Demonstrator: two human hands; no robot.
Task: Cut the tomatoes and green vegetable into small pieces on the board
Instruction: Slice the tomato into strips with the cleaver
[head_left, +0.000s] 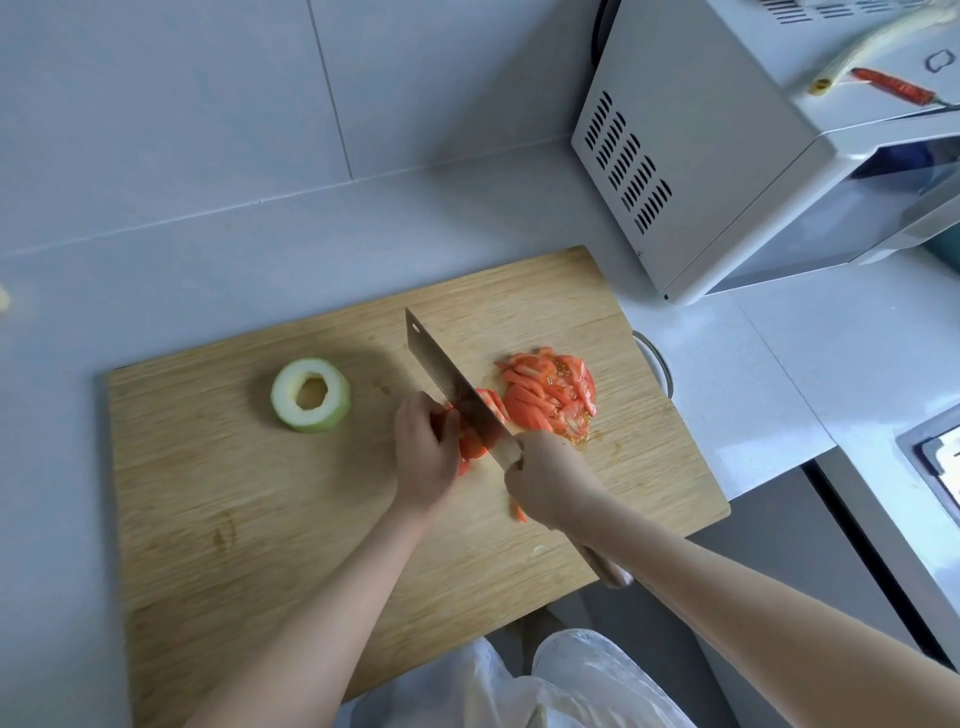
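Two hands are working mid-board: right hand is wrapped tight round the cleaver w/ fingers fully closed; left hand is curling its fingers over the uncut tomato, pressing it down right beside the blade. Biggest risk, imo: those knuckles are touching the blade side, so a slip on wet tomato could be nicking a fingertip. Sliced tomato pile is sitting just right of the blade, crowding it. Green vegetable ring is waiting uncut, well left on the board. Microwave is standing clear, back right.
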